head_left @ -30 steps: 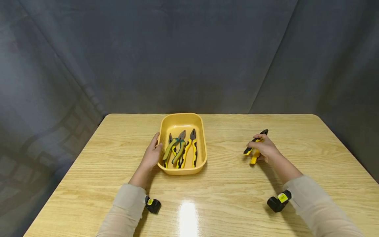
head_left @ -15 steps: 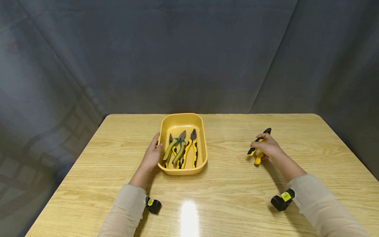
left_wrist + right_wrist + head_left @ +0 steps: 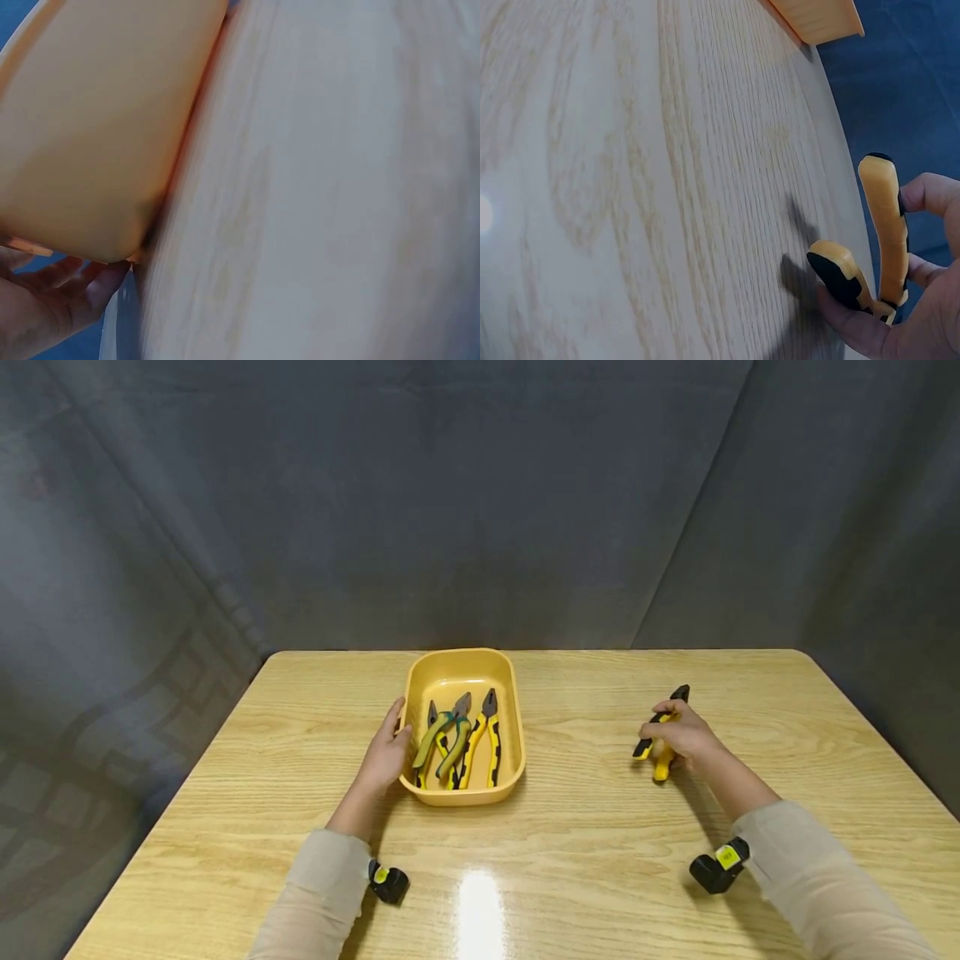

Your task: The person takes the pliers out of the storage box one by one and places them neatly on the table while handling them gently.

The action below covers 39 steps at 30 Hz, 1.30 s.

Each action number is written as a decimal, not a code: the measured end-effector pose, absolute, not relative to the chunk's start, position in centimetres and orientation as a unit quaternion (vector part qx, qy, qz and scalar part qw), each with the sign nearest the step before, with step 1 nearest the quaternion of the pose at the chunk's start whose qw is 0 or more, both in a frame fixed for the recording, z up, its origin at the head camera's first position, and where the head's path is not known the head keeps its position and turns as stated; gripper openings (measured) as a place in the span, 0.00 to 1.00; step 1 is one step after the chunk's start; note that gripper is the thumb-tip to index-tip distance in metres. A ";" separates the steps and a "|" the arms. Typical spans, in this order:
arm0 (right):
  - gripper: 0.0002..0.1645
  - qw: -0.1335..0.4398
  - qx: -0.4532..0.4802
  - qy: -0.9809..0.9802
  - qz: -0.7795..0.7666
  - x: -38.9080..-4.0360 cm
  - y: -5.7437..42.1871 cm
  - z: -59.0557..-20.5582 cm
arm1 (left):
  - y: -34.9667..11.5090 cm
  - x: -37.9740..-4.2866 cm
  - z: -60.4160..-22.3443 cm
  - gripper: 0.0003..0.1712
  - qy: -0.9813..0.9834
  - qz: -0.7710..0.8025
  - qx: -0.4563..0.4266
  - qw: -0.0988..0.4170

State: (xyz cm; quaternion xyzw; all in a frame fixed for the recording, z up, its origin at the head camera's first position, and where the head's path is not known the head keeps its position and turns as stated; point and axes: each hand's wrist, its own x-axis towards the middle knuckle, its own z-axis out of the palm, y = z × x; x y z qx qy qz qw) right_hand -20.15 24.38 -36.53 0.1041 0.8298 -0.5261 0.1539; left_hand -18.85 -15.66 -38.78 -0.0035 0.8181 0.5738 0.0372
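In the head view my right hand (image 3: pixel 684 737) grips black-and-yellow pliers (image 3: pixel 662 767) by the handles, with their dark head pointing up and right. The right wrist view shows the two pliers handles (image 3: pixel 885 225) spread apart, with shadows on the table beneath; part of the tool is behind the hand. My left hand (image 3: pixel 386 755) holds the left side of a yellow plastic bin (image 3: pixel 519 727), thumb at the rim. Inside lie green-handled pliers (image 3: pixel 454 745) across a yellow-and-black pair (image 3: pixel 421 775), and another yellow-and-black pair (image 3: pixel 493 752) beside them.
The bin and both hands are over a light wood-grain table (image 3: pixel 570 860). A dark grey curtain (image 3: pixel 480 510) hangs behind the table and along its sides. Each wrist wears a small black camera (image 3: pixel 389 885), low over the tabletop.
My right hand has shifted a little to the right with the pliers. The left hand and the bin have stayed in place.
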 end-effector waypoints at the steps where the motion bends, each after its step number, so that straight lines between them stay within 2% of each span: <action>1: 0.40 0.154 0.102 0.833 -0.522 -20.2 24.4 -36.5 | -15.6 -18.9 -38.8 0.29 0.817 0.576 -0.002 0.037; 31: 0.36 0.154 0.036 0.885 -0.437 -20.3 26.5 -36.2 | -15.4 -18.5 -38.4 0.29 0.828 0.560 -0.001 0.031; 39: 0.37 0.161 0.045 0.894 -0.416 -20.4 27.2 -36.1 | -15.4 -18.5 -38.3 0.29 0.825 0.563 0.000 0.034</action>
